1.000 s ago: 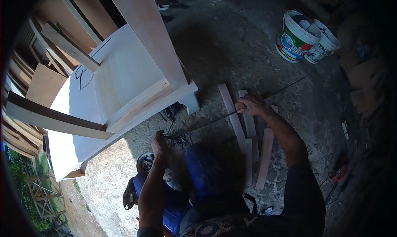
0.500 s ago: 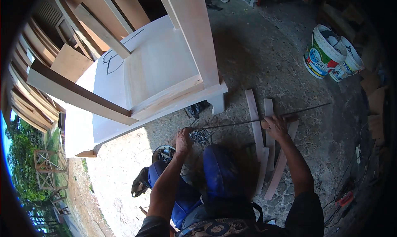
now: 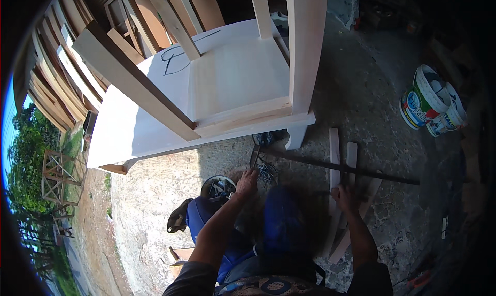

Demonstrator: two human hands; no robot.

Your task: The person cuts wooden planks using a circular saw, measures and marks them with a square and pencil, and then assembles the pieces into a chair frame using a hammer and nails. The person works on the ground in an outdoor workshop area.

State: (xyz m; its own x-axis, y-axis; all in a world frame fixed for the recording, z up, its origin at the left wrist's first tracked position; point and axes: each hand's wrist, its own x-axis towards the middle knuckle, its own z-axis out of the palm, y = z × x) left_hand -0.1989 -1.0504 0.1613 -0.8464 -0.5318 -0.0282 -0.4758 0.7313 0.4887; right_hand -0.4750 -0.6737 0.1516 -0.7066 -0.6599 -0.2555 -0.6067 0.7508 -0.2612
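A long, narrow dark strip-like tool point(image 3: 382, 177) spans the space in front of my knees, its right end angled nearer to me. At its left end is a short bar point(image 3: 254, 156), and my left hand point(image 3: 247, 183) is closed at the lower end of that bar. My right hand point(image 3: 343, 196) makes a fist round a dark grip partway along the strip; the fingers partly hide it. Below the strip, pale wooden slats point(image 3: 334, 147) lie on the floor. Loose nails point(image 3: 267, 172) are scattered just beyond my left hand, beside a round bowl point(image 3: 218, 185) of small items.
An upturned white piece of furniture point(image 3: 240, 76) with upright wooden legs fills the area ahead. Boards point(image 3: 64, 86) lean at the far left. Two paint buckets point(image 3: 421, 107) stand at right. Red-handled tool and cords lie in shade at lower right.
The view has turned, so the furniture and buckets appear shifted. The strip has rolled to show a broader side, and its right end has swung nearer. Both hands still grip the tool.
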